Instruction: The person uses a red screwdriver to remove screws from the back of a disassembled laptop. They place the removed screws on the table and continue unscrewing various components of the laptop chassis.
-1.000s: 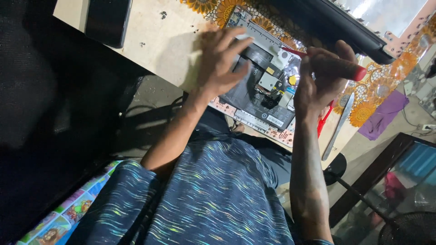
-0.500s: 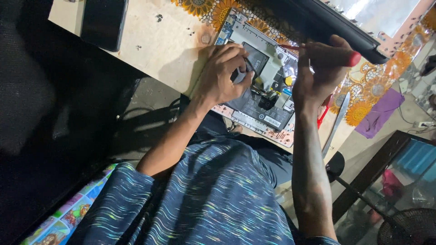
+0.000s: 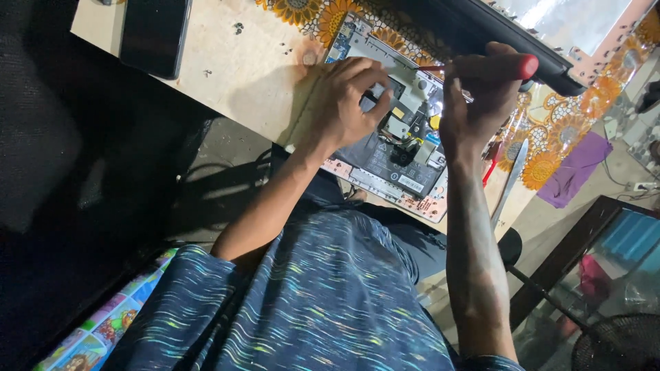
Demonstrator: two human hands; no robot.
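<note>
Head view looks down on an opened laptop (image 3: 392,148) at the tabletop (image 3: 234,75) edge, on a sunflower-print cloth (image 3: 550,130). A dark phone (image 3: 155,34) lies well to its left; a metal blade (image 3: 509,182) beside its right. The left hand (image 3: 340,103) presses fingers on the parts inside, hiding them — a moment ago it lay flatter. The right hand (image 3: 474,103) grips a red-handled screwdriver (image 3: 491,66), now held higher.

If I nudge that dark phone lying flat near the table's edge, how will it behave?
The phone looks like a stiff, flat slab, so it would probably slide rather than roll or tip. Its glossy face suggests a slippery grip. It sits close to the edge of the wooden table, so a push outward might drop it.
</note>
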